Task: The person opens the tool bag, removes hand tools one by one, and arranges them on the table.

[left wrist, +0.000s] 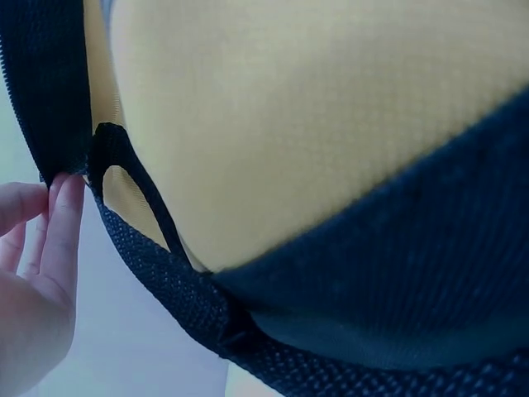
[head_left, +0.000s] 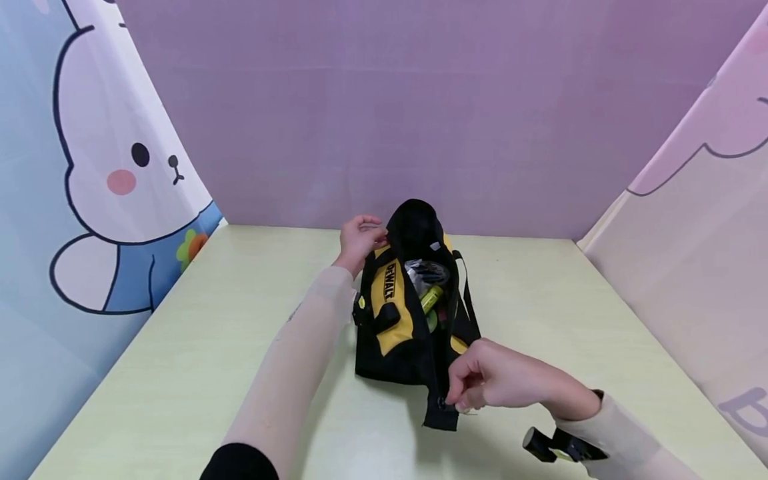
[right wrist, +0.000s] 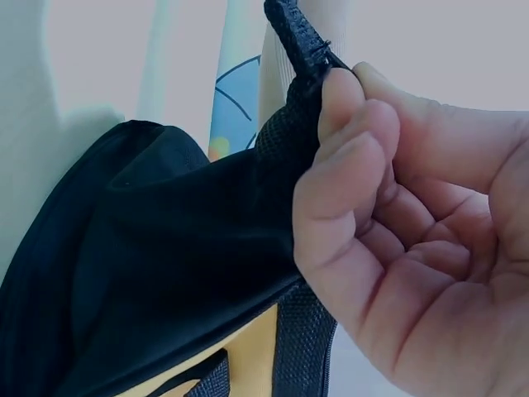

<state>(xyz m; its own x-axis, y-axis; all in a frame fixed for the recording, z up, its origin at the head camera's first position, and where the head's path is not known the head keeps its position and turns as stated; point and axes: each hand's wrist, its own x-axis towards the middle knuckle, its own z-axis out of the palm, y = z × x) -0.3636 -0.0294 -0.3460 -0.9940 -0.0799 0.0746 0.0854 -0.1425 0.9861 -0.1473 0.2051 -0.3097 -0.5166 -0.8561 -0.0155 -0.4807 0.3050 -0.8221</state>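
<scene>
A black and yellow DEWALT tool bag [head_left: 393, 360] stands on the table, unzipped along its top. Inside lie a crinkled silver packet [head_left: 414, 272] and a yellow-green item [head_left: 430, 299]; the items deeper in are too dark to tell. At the bag's far left edge, my left hand [head_left: 360, 243] pinches the black zipper edging [left wrist: 62, 99] between thumb and fingers. My right hand [head_left: 501, 373] is at the near end, where thumb and curled fingers pinch the zipper pull by the black end tab [head_left: 441, 419]. The pull itself is mostly hidden by the fingers.
The pale table [head_left: 270, 267] runs back to a purple cloth wall [head_left: 384, 120]. Printed cartoon curtains [head_left: 114, 220] flank it on both sides. A black carry strap [head_left: 468, 293] hangs along the bag's right side. A small black device [head_left: 558, 445] is fastened to the right wrist.
</scene>
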